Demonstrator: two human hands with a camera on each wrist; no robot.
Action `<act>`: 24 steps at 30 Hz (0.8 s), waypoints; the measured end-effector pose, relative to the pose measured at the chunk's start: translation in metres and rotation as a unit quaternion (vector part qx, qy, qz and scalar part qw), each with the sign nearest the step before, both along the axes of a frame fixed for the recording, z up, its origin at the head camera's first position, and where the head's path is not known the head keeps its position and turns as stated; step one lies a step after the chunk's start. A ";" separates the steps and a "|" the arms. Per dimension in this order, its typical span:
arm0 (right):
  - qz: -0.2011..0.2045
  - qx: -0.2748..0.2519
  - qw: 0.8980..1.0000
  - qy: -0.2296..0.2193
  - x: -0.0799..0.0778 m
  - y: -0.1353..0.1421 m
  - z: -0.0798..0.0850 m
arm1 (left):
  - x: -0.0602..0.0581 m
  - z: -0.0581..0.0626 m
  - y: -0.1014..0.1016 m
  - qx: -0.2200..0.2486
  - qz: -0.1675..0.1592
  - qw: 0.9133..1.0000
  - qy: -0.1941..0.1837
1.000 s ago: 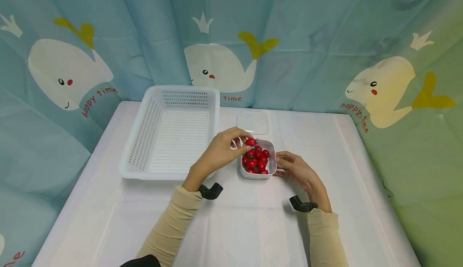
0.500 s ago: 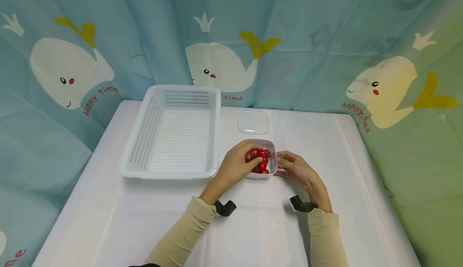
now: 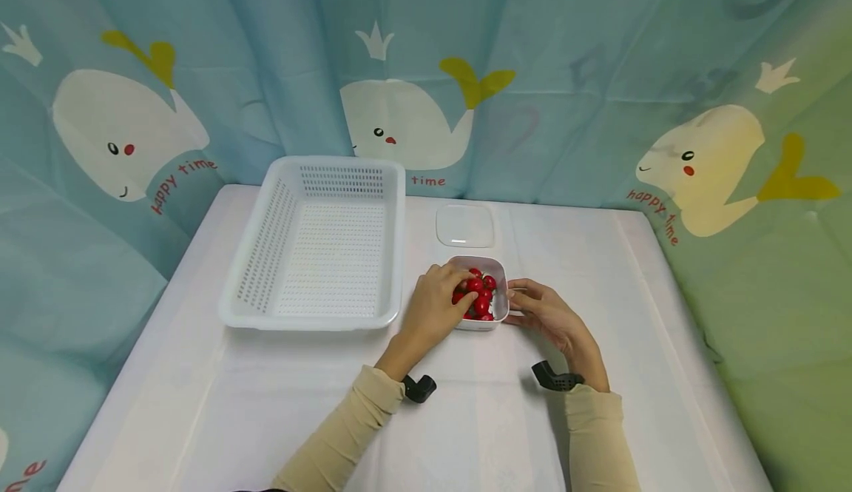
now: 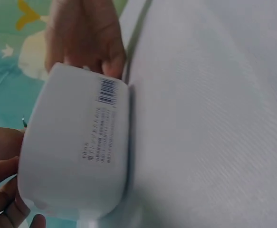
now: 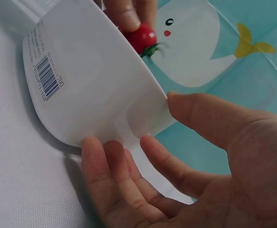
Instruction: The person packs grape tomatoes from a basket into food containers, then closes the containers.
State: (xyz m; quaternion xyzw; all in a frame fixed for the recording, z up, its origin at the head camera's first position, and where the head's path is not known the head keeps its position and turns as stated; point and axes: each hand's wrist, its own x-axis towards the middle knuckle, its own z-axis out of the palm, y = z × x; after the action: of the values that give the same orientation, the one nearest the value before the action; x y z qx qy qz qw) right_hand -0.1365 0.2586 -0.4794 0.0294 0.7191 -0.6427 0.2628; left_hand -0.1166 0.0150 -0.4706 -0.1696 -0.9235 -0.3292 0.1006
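Observation:
Red cherry tomatoes [image 3: 482, 305] with green stems lie in a small white plastic container [image 3: 492, 265] on the table. Over the container's left side, my left hand [image 3: 435, 301] reaches in with its thumb and fingers around one cherry tomato [image 5: 143, 39], which shows above the rim in the right wrist view. My right hand [image 3: 549, 314] rests against the container's right side, thumb tip at the rim and fingertips on the outer wall, fingers loosely bent. In the left wrist view the container's printed wall [image 4: 76, 142] hides the tomatoes.
A white perforated basket [image 3: 229, 307] stands to the left of the container. Behind the container lies a clear lid [image 3: 464, 227]. A whale-print curtain [image 3: 566, 144] hangs along the table's back edge.
My left hand, which held a cherry tomato over the container's far left corner, has come down into the container and then drawn back slightly left. The right hand stays in place.

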 end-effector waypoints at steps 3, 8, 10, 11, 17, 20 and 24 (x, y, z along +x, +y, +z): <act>0.002 0.003 1.000 0.001 0.000 0.000 0.000 | 0.001 -0.002 0.002 -0.043 0.003 0.999 0.008; 0.000 0.000 1.000 0.000 0.000 0.001 -0.001 | 0.003 -0.003 0.004 -0.083 0.005 0.996 0.018; 0.000 -0.001 1.000 -0.001 0.000 0.001 -0.001 | 0.004 -0.003 0.004 -0.096 0.006 0.995 0.023; 0.000 -0.001 1.000 -0.002 0.000 0.001 -0.001 | 0.005 -0.003 0.004 -0.101 0.005 0.995 0.025; 0.000 -0.007 1.000 -0.003 0.000 -0.001 -0.001 | 0.005 -0.002 0.005 -0.103 0.000 0.994 0.027; 0.000 -0.008 1.000 -0.003 0.000 -0.001 -0.001 | 0.005 -0.002 0.004 -0.078 -0.004 0.997 0.022; 0.005 0.001 1.000 0.003 -0.001 0.001 0.000 | 0.004 -0.003 0.001 -0.026 -0.011 0.999 0.016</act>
State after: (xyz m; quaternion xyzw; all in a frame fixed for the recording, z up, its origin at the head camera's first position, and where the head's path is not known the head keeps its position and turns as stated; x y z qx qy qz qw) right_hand -0.1370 0.2591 -0.4798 0.0241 0.7208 -0.6404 0.2642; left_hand -0.1124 0.0164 -0.4732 -0.1870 -0.9282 -0.3033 0.1071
